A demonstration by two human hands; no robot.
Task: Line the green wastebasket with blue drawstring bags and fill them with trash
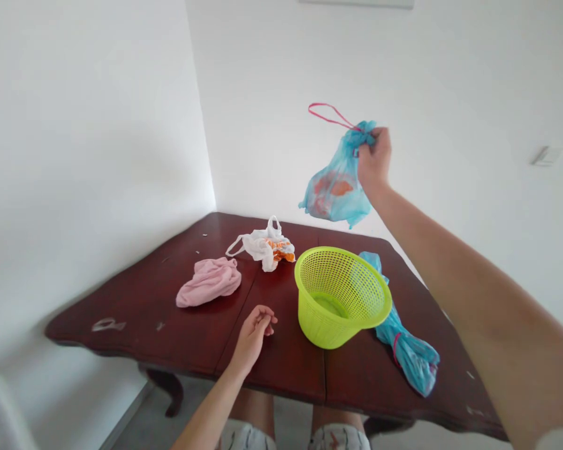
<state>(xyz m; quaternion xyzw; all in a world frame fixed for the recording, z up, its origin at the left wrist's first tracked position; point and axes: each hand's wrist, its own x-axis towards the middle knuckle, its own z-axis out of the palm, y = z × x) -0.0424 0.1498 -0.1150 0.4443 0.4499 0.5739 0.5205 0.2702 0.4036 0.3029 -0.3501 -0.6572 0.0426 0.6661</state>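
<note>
High above the table's far side, my right hand (376, 156) grips the gathered top of a blue plastic bag (340, 181). Something orange and reddish shows through its thin film, and a pink tie loop (328, 112) sticks out at the top. My left hand (256, 331) rests at the table's front part with its fingers curled in. Whether anything is inside those fingers is hidden. To its right stands a lime-green plastic basket (321, 334), upright, with mesh walls and nothing visible inside.
A folded pink cloth (209, 282) lies at left. Behind it is a crumpled white plastic bag (263, 245) with orange print. Another blue plastic bag (415, 359), tied with a pink band, lies right of the basket. Walls border the dark red wooden table (169, 337) at left and back.
</note>
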